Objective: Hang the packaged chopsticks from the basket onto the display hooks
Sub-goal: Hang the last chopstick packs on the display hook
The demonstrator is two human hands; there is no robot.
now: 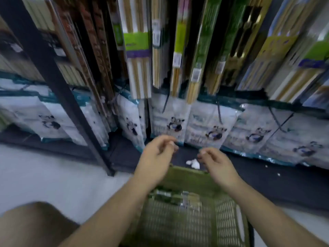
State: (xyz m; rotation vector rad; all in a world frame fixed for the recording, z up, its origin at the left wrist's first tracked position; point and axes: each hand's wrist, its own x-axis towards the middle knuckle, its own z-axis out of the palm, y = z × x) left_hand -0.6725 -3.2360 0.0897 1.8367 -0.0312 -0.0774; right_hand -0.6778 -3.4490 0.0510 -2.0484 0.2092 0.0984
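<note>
A green mesh basket (229,218) stands on the floor below me, with packaged chopsticks (179,197) lying at its far end. My left hand (154,157) and my right hand (216,164) hover side by side above the basket's far rim, fingers loosely curled, and neither holds anything that I can see. Many chopstick packs (138,56) hang in rows on the display in front. The hooks themselves are hidden behind the packs. The frame is blurred.
White panda-printed packs (170,122) line the bottom row above a dark base shelf (267,175). A black upright post (53,82) slants down at the left. Small white scraps (193,163) lie on the base. My knee (32,227) is at the lower left.
</note>
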